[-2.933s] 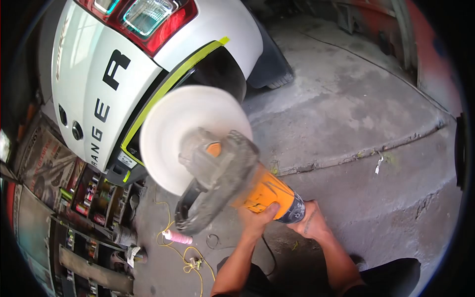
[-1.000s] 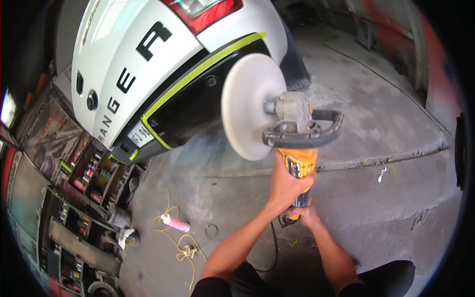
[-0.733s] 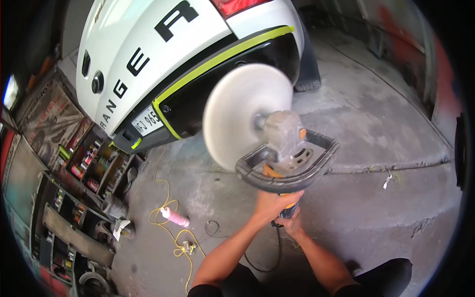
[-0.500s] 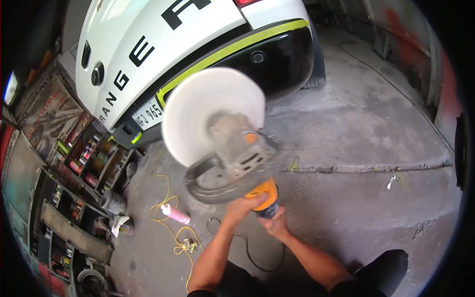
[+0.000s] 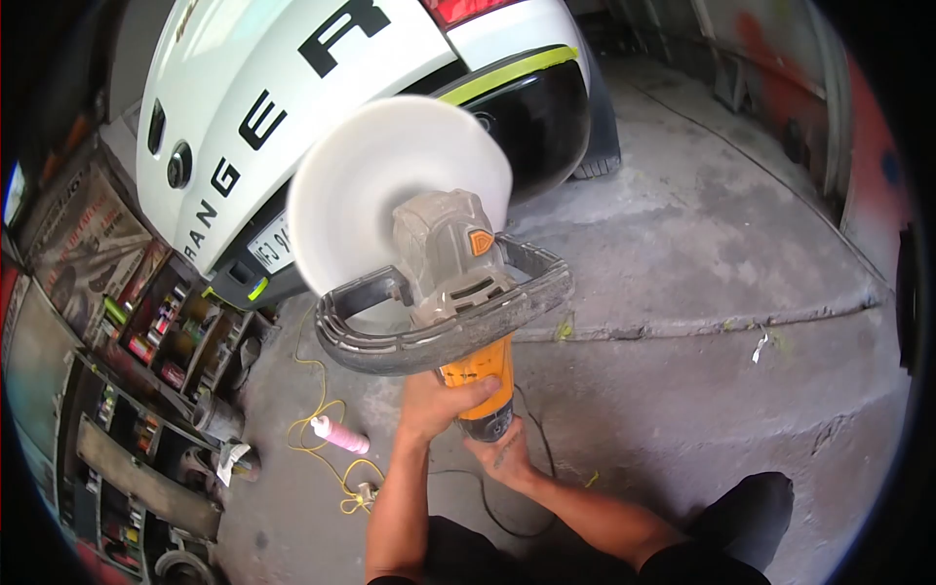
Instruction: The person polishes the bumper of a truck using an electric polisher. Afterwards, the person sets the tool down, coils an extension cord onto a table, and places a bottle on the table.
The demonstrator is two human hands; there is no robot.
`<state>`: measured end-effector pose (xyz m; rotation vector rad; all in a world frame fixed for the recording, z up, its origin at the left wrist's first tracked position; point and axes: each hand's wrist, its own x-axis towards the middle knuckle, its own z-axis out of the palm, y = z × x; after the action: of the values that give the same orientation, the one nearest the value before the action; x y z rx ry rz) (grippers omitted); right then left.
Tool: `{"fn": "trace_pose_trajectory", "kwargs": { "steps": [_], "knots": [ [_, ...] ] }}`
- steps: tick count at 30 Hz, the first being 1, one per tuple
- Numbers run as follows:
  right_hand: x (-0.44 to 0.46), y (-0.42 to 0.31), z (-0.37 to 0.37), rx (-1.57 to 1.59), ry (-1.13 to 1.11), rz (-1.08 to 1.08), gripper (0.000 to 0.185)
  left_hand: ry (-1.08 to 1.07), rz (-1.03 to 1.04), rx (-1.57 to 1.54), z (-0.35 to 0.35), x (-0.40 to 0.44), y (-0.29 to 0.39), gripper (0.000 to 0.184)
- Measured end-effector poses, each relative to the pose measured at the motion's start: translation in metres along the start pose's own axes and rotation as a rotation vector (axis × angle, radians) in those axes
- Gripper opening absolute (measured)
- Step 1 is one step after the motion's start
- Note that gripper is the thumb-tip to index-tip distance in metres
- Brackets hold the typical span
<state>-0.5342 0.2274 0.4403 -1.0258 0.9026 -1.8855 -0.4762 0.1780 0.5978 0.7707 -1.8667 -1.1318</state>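
A polisher [image 5: 480, 375] with an orange body, grey head and black loop handle is held up in both my hands. Its round white pad [image 5: 341, 195] is smeared as if spinning and overlaps the rear of a white car [image 5: 224, 117]; whether they touch I cannot tell. My left hand [image 5: 434, 405] is wrapped round the orange body, thumb across the top. Lower down, my right hand [image 5: 502, 456] grips the dark rear end, its fingers partly hidden. Behind the pad is the car's glossy black bumper [image 5: 546, 122], edged with yellow-green masking tape [image 5: 512, 73].
A pink bottle [image 5: 341, 435] stands on the concrete floor beside a yellow cord [image 5: 327, 390]. A black cable [image 5: 487, 502] curls below my hands. Shelves [image 5: 146, 409] with cans and buckets line the left side. A stained wall [image 5: 780, 88] rises at right.
The polisher has shifted left and slightly up in view, and its head shows more squarely. The car has also slid left in the picture. Both hands keep hold.
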Motion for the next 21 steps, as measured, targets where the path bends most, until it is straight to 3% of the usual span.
{"fn": "trace_pose_trajectory", "kwargs": {
  "steps": [4,7,9,11,13,16,18,21],
  "knots": [
    [0.001,-0.014,-0.004,0.039,-0.017,0.012,0.015,0.081,0.114,-0.037,-0.005,-0.001,-0.013,0.063],
    [0.002,-0.013,-0.012,-0.076,-0.076,0.089,0.015,0.11,0.077,-0.183,-0.015,-0.005,-0.03,0.061],
    [0.008,-0.006,-0.021,-0.31,-0.068,0.006,0.017,0.128,0.096,-0.229,-0.009,-0.003,-0.035,0.059],
    [0.009,0.011,-0.025,-0.282,-0.026,-0.015,0.016,0.149,0.117,-0.274,-0.006,-0.002,-0.043,0.058],
    [0.007,0.027,-0.028,-0.261,0.007,-0.045,0.015,0.043,0.076,-0.162,-0.005,-0.002,-0.053,0.056],
    [-0.007,0.052,-0.028,-0.134,0.091,-0.048,0.012,-0.099,-0.235,0.019,0.009,-0.003,-0.05,0.053],
    [-0.008,0.065,-0.032,-0.09,0.207,0.005,0.011,-0.159,-0.185,-0.022,0.027,0.003,-0.056,0.05],
    [-0.004,0.06,-0.039,-0.122,0.214,-0.044,0.012,-0.087,-0.065,-0.063,0.048,-0.001,-0.066,0.049]
  ]
}}
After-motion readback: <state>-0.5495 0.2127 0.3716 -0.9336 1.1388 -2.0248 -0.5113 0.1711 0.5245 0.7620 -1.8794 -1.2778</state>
